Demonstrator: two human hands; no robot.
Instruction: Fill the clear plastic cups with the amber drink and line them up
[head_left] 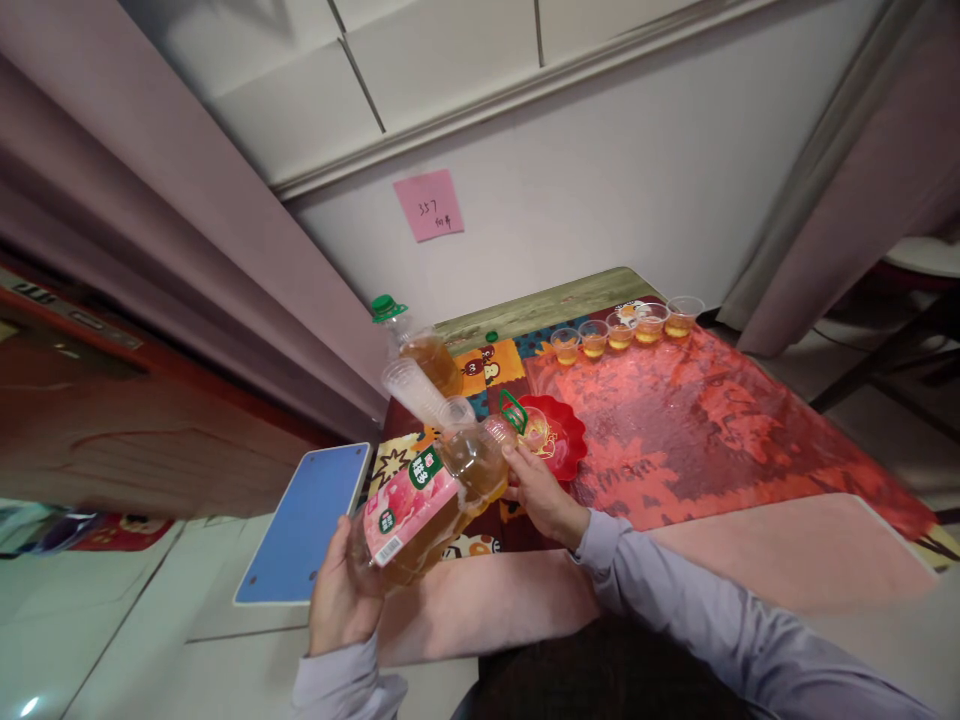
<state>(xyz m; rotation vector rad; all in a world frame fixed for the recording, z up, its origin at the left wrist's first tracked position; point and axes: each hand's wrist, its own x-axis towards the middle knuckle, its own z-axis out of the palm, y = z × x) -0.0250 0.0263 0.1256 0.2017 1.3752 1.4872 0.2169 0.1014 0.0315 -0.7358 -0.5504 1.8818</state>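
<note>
A large clear bottle [416, 505] of amber drink with a pink label lies tilted between my hands, its neck toward the right. My left hand [341, 590] supports its base. Around the neck, by the green ring handle [513, 411], my right hand [541, 490] is closed. Just beyond the neck is a red scalloped dish [574, 440] with a clear cup in it. Several clear cups [619, 332] holding some amber liquid stand in a row at the back right.
A second bottle [431, 360] with a green cap stands at the back left, beside stacked clear cups [412, 390]. A small green cap [492, 337] lies near the wall. A blue board [304, 525] is at left.
</note>
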